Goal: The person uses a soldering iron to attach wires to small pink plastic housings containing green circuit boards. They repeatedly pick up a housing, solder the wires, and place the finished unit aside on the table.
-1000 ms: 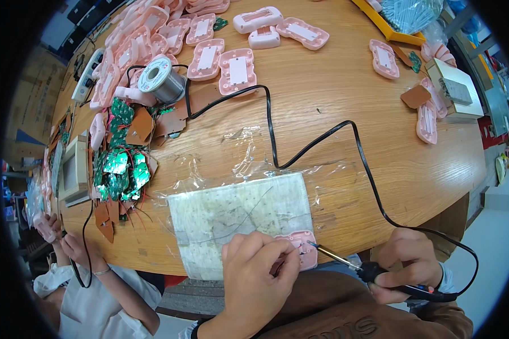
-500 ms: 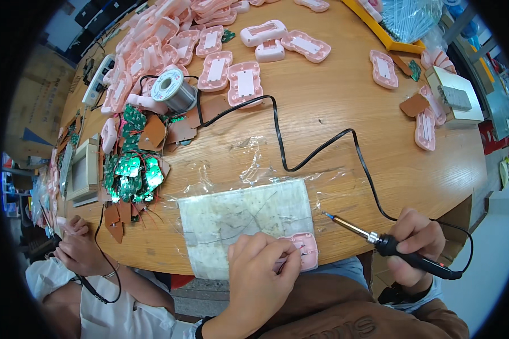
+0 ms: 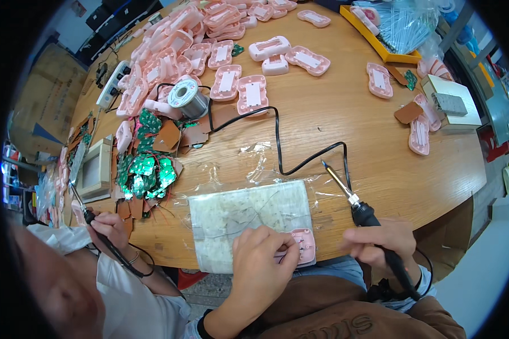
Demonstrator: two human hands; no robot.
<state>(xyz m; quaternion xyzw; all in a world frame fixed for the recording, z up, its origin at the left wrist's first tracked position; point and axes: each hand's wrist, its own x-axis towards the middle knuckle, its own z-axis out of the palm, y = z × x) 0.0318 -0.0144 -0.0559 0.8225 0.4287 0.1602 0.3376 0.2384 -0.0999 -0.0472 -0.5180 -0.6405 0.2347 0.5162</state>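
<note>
My left hand (image 3: 264,261) rests at the near edge of a worn, whitish work mat (image 3: 249,206). Its thumb and fingers close on the left side of a small pink plastic shell (image 3: 305,247), open side up. What sits under the fingertips is partly hidden. To the right, my right hand (image 3: 382,240) grips a black-handled soldering iron (image 3: 363,213). The iron's bare tip points up and away, over the wooden table beside the mat and apart from the shell.
The iron's black cord (image 3: 278,141) winds across the table (image 3: 333,96). Green circuit boards (image 3: 147,175), a solder spool (image 3: 188,99) and heaped pink shells (image 3: 169,56) lie left. A co-worker's hand (image 3: 110,229) holds another iron. A yellow tray (image 3: 379,48) stands far right.
My right hand has moved left and swung the soldering iron more upright, its tip farther from me. My left hand stays at the shell. The co-worker has leaned in, their iron raised.
</note>
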